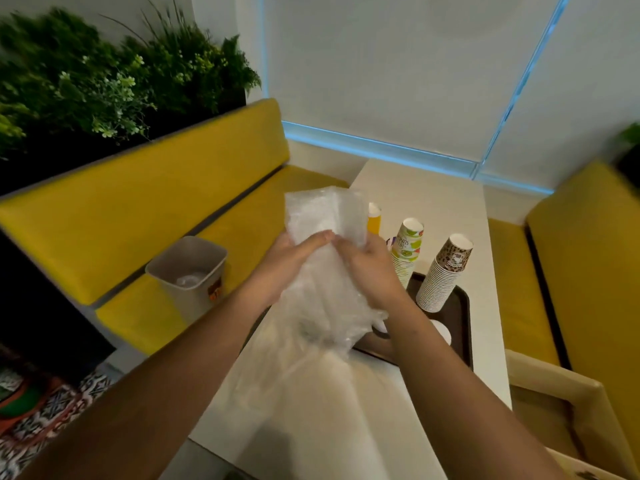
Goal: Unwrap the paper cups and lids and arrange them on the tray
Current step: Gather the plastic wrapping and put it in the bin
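Both hands hold a clear plastic wrapper (322, 271) upright above the white table. My left hand (294, 254) grips its left side and my right hand (367, 268) pinches its right side, fingertips nearly meeting. On the dark brown tray (462, 327) stand a brown patterned cup stack (445, 271) and a green-printed cup stack (408, 251), both upside down. A yellow cup stack (374, 220) shows behind the wrapper. White lids (441, 330) lie on the tray, partly hidden by my right forearm.
A beige waste bin (188, 275) with crumpled plastic inside sits on the yellow bench (138, 209) to the left. Another yellow bench (571, 271) is on the right. Green plants line the wall at the back left. The white table (426, 192) runs to the window.
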Demonstrator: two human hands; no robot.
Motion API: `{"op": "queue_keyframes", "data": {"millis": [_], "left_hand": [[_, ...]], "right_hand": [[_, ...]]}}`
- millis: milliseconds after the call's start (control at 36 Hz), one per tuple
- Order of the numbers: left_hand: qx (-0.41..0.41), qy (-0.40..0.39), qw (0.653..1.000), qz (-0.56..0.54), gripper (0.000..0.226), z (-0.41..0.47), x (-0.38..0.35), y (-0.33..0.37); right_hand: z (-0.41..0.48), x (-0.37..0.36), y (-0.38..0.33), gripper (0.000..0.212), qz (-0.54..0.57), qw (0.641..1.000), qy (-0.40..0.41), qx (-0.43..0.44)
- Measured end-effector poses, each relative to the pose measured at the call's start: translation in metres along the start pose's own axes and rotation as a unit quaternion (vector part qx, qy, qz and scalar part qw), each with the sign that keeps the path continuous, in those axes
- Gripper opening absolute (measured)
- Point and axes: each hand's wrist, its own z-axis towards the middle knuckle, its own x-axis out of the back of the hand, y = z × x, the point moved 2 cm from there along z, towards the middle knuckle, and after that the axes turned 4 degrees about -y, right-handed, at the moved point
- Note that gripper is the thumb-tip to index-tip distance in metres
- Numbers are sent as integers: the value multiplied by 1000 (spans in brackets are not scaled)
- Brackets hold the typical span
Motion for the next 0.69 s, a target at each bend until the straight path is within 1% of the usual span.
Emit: {"op": "queue_keyframes", "data": {"millis": [56,111,194,250,306,361,389,444,472,500,528,556,583,611,639,694], "left_hand": [[27,-54,997,43,28,-3,3,-4],[43,-74,993,85,33,-2,9,-8],[61,-73,990,102,30,-1,14,-5],[72,-83,989,100,27,-1,18,-3],[81,-96,988,94,28,-3,22,-3],[77,-91,990,74,33,-4,27,-3],[72,-82,992,64,31,-7,28,-1],[63,-88,994,32,25,-12,28,2],[59,-108,992,12,33,-14,26,3],[61,-122,991,-7,49,-18,22,5],[58,-126,990,-24,60,-20,19,6],[53,-132,989,-37,61,-22,17,6],[54,-151,986,-43,50,-19,17,4],[57,-166,983,-42,34,-18,16,7],[61,-178,981,-52,24,-16,17,8],[85,-204,973,-66,22,-10,24,5]], "right_hand": [[3,3,3,11,8,1000,17,9],[3,6,5,12,23,1000,-8,-4],[2,15,8,30,83,992,-85,-45],[1,23,12,42,100,985,-129,-52],[0,29,18,49,124,978,-159,-48],[-2,31,23,57,179,967,-178,-44],[-3,31,25,60,212,959,-185,-45],[-6,28,30,57,264,943,-196,-40],[-7,27,32,51,278,940,-196,-32],[-7,26,33,43,281,940,-191,-23],[-7,25,32,34,277,943,-184,-12],[-6,25,31,29,273,945,-178,-2],[-5,25,28,33,267,948,-172,6],[-6,27,25,38,256,951,-171,15],[-7,28,21,37,245,953,-174,28],[-8,30,17,32,223,953,-198,56]]}}
